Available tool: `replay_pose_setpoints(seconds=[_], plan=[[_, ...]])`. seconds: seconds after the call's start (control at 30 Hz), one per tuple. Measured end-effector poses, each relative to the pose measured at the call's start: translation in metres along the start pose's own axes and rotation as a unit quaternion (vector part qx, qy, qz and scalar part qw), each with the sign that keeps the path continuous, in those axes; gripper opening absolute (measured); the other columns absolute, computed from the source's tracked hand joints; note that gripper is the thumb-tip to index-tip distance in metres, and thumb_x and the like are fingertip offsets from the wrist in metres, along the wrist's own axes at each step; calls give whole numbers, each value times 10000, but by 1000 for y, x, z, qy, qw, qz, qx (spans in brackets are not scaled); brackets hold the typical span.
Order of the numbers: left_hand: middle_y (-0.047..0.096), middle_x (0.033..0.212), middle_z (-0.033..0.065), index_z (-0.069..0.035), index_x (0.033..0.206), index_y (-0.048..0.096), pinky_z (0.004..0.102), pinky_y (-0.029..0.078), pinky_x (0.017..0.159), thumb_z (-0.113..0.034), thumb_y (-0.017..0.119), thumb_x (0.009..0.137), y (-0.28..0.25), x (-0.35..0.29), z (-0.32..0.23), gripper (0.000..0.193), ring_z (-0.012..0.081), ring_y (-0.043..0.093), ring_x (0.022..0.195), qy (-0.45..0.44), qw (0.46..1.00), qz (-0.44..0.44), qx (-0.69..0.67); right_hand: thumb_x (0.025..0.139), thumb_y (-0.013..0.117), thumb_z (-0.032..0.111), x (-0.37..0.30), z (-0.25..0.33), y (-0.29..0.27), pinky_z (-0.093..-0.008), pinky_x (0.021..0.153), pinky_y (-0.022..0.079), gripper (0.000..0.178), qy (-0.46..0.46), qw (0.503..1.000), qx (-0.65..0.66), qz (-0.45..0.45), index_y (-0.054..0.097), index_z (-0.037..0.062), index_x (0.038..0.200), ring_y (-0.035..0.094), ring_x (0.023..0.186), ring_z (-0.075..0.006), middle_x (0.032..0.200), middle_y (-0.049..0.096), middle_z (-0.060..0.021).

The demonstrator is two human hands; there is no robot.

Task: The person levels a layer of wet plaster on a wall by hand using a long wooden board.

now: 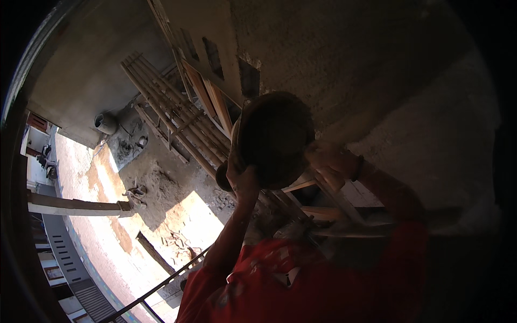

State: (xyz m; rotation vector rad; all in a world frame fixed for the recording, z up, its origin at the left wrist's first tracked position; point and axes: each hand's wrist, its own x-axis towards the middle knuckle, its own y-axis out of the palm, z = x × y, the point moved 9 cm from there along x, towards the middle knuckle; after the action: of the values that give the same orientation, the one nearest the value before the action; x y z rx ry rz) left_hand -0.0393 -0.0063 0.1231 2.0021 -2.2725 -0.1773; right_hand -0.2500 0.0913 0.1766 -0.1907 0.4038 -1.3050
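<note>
A dark, round basin point(277, 137) is tilted up in front of me, its inside too dark to read. My left hand point(245, 180) is closed on its lower left rim. Beside that hand is a small dark rounded end point(223, 176) of something I cannot identify. At the basin's right edge my right hand point(333, 160) is closed, with its fingers in shadow. Whatever it may hold is hidden. A dark band circles the right wrist.
A rough plastered wall point(398, 107) rises close on the right. Bamboo poles point(167, 107) and wooden boards point(215, 102) lean behind the basin. Below left are a grey bucket point(106, 123), rubble point(156, 185), a concrete post point(81, 205) and a dark metal rail point(156, 287).
</note>
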Motion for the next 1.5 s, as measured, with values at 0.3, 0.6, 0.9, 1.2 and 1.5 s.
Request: replay_pose_setpoints(seconds=[0.3,0.6,0.9,1.2,1.5], plan=[[552,1220,158,54,1302,440,314,395,987,6,523,660,0,12,-16,650,218,519,1145,69,995,60,38,796,571,127,33,-30,23,-426,772,519,369,17,866,-495,-68,556,37,1153,611,880,-323,1033,560,-153],[460,1378,203,-33,1314,492,358,363,1057,23,500,654,2,6,-6,662,289,415,1309,87,987,43,130,800,543,154,13,48,2,-466,818,455,463,-18,721,-669,-181,502,16,1240,578,956,-326,1009,567,-160],[392,1427,205,-108,1291,535,391,401,1030,28,507,654,21,-5,-45,652,344,430,1284,171,961,57,211,795,564,149,50,5,0,-402,916,466,419,137,795,-591,-12,532,22,1194,587,1011,-278,1028,607,-150],[411,1409,210,-108,1299,522,380,410,1023,34,541,656,26,-5,-48,659,345,431,1280,165,959,96,208,820,576,205,31,-88,43,-358,821,509,242,-173,866,-460,93,633,73,1015,606,935,-243,988,621,-99],[542,1293,200,9,1311,472,339,412,1004,8,566,671,0,13,1,647,256,534,1196,86,991,64,76,856,627,148,26,-56,38,-342,800,507,364,-33,994,-13,-104,561,-7,1179,624,950,-240,1082,630,-139]])
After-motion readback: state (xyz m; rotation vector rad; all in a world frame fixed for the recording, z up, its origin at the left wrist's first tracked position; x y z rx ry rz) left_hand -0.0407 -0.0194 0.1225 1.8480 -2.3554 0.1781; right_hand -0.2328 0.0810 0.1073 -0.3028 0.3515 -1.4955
